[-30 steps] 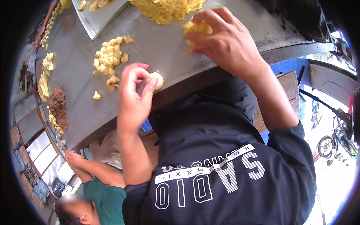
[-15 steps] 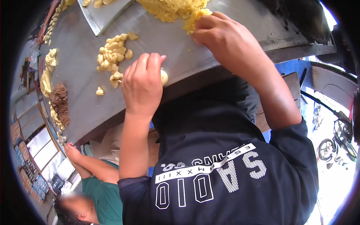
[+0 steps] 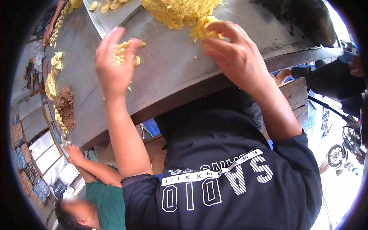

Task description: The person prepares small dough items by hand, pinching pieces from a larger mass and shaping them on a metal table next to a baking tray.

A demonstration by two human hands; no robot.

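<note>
My left hand (image 3: 114,67), a little blurred, hovers with thumb and fingers apart over a cluster of pale dough pieces (image 3: 120,53), partly hiding it. No object shows in its grasp. Further right, my right hand (image 3: 238,57) has its fingers spread at a small lump of yellow mash (image 3: 203,28). Its fingertips touch or overlap the lump, and yellow bits show between them. Behind that lies a large mound of the same mash (image 3: 174,11) on the metal table (image 3: 165,61).
A metal tray (image 3: 97,23) with flattened dough pieces stands at the far left. Along the left edge lie brown paste (image 3: 65,107) and pale dough lumps (image 3: 50,85). A co-worker in a green shirt (image 3: 103,201) reaches to the table. A dark object (image 3: 306,23) stands far right.
My left hand has moved up and away, from the pale round piece near the table edge to the dough cluster. My right hand's fingers have spread apart beside the mash. A dark-clothed person appears at right.
</note>
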